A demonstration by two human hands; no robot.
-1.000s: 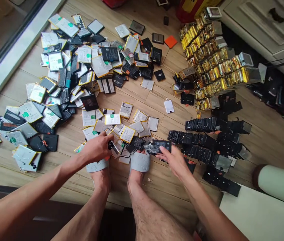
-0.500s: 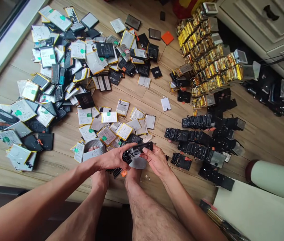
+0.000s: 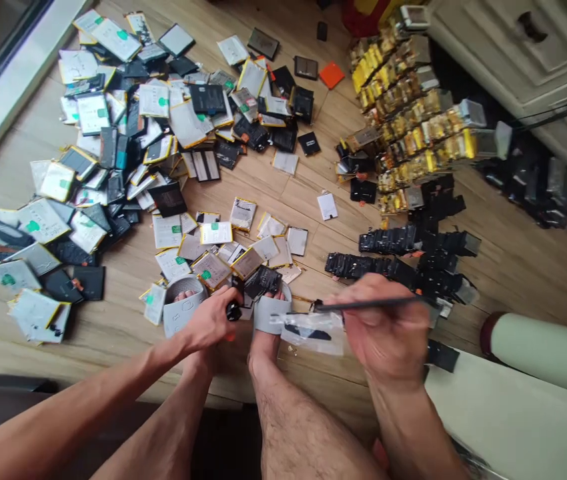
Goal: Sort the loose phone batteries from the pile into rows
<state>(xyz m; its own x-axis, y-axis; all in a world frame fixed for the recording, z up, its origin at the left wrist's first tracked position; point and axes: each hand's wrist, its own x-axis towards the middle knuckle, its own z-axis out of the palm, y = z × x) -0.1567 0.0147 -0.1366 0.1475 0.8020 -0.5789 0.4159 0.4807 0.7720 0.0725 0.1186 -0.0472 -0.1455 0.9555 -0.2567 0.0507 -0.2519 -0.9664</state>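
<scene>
My right hand (image 3: 388,333), raised and partly blurred, grips a thin black phone battery (image 3: 378,304) seen edge-on. From its left end hangs a piece of clear plastic film (image 3: 316,333) with a dark patch in it. My left hand (image 3: 216,313) is closed around black batteries (image 3: 234,311), mostly hidden by the fingers; an orange tab shows below them. Just beyond my hands, between two grey slippers (image 3: 269,315), a black battery (image 3: 263,281) lies on a small heap of silver batteries (image 3: 212,267).
A large mixed battery pile (image 3: 108,133) spreads over the left floor. At right stand rows of gold-edged batteries (image 3: 403,113) and rows of black ones (image 3: 388,240). A pale green roll (image 3: 543,353), a white board (image 3: 513,413) and a drawer cabinet (image 3: 508,40) flank the right side.
My right hand has moved right and up toward the camera, carrying a black battery and film away from my left hand. My left hand has shifted slightly left, and its fingers are more closed.
</scene>
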